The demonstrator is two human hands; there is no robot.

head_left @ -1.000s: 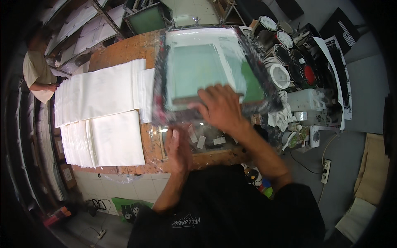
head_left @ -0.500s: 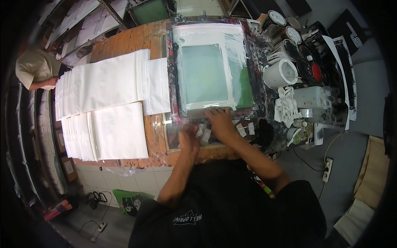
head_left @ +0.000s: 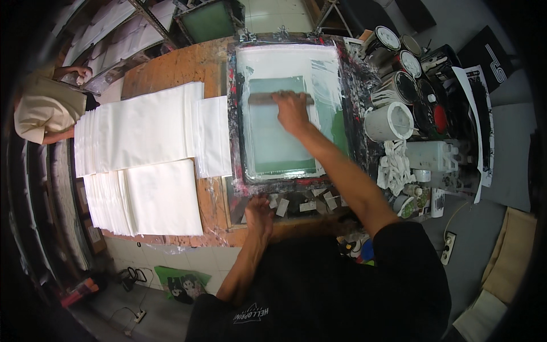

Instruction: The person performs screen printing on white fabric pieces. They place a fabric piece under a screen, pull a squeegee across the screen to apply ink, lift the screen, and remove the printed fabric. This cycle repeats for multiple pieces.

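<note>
My right hand grips a squeegee with a long, straight bar. It lies across the mesh of a screen-printing frame, over the upper part of its pale green window. White ink coats the far end and the right side of the mesh; a wet white line runs along its near edge. My left hand is just below the frame's near left corner, its fingers loosely bent and apart with nothing seen in them. Small pale tape pieces lie beside it on the dark near strip.
Stacked white fabric pieces cover the left of the wooden table. Ink cans, a white bucket and crumpled rags crowd the right. Clamps hold the frame's far edge. Another person stands at far left.
My right hand has moved from the frame's near edge far up the mesh with the squeegee. My left hand stays near the front. The other person has moved, and a raised hand shows.
</note>
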